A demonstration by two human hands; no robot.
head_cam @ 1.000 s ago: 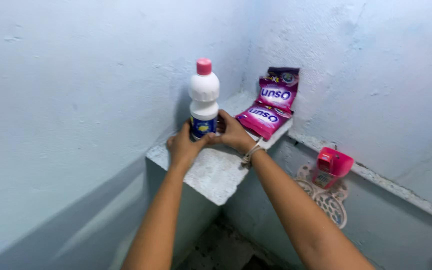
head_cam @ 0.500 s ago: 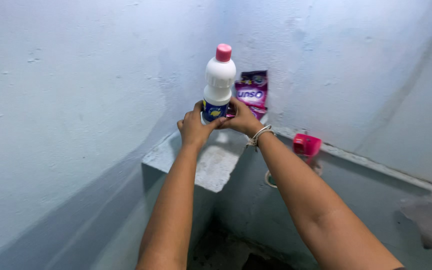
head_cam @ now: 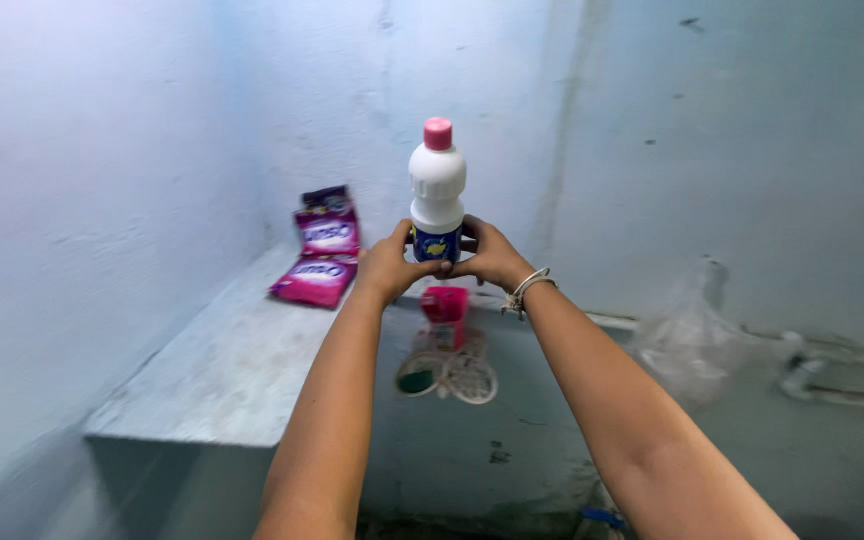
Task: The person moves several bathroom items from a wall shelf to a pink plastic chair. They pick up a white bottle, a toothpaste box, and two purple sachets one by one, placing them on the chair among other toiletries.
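While both hands grip it, white bottle (head_cam: pixel 438 190) stands upright — pink cap; blue label.

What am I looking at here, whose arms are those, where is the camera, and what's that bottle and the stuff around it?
There is no machine here. The camera sits on a person's head and looks down and forward, so the two bare arms reaching out are that person's own. The left hand and the right hand together grip the lower part of a white plastic bottle with a pink cap, held upright in the air in front of a pale blue wall. To the left is a concrete ledge in the corner, with two pink sachets on it, one leaning on the wall, one lying flat. Below the hands a pink container sits on a narrow rim. At right hangs a crumpled clear plastic bag.
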